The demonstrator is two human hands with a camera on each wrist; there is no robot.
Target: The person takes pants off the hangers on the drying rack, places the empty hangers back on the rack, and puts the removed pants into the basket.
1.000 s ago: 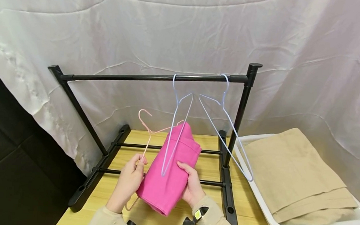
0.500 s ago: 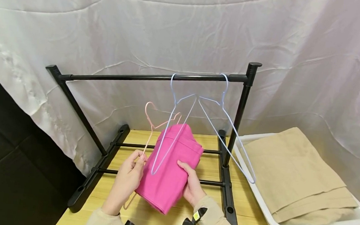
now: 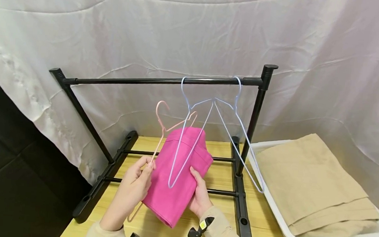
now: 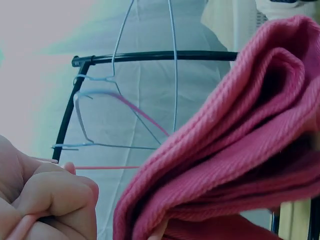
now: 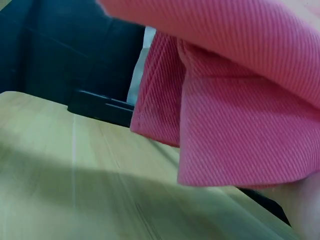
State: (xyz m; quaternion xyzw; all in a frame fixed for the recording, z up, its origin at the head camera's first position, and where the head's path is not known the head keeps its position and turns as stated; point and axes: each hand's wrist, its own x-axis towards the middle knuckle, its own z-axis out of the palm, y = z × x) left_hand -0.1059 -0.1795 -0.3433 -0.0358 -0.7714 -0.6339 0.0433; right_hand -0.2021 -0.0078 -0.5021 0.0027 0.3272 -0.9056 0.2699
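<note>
In the head view my left hand [image 3: 133, 182] pinches one side of a thin pink hanger [image 3: 160, 136], its hook pointing up. My right hand [image 3: 200, 198] grips a folded bright pink cloth [image 3: 175, 183], thumb on the front and fingers hidden behind. The cloth lies against the hanger and covers much of it; whether it passes through the frame I cannot tell. Stacked folds of the pink cloth [image 4: 200, 150] show beside my left hand [image 4: 55, 195] in the left wrist view. The right wrist view shows the cloth's hanging edges [image 5: 240, 135] above the table.
A black rack [image 3: 139, 81] stands on the wooden table [image 3: 220, 148]. From its bar hang two light-blue hangers, the left hanger [image 3: 175, 158] in front of the pink cloth and the right hanger [image 3: 247, 141] near the post. A white tray [image 3: 277, 225] with folded tan cloth [image 3: 316, 186] is at right.
The pink hanger's hook has risen and shifted right, with the hanger turning more upright. My left hand still pinches it. The cloth has stayed in my right hand with little movement. The blue hangers sway.
</note>
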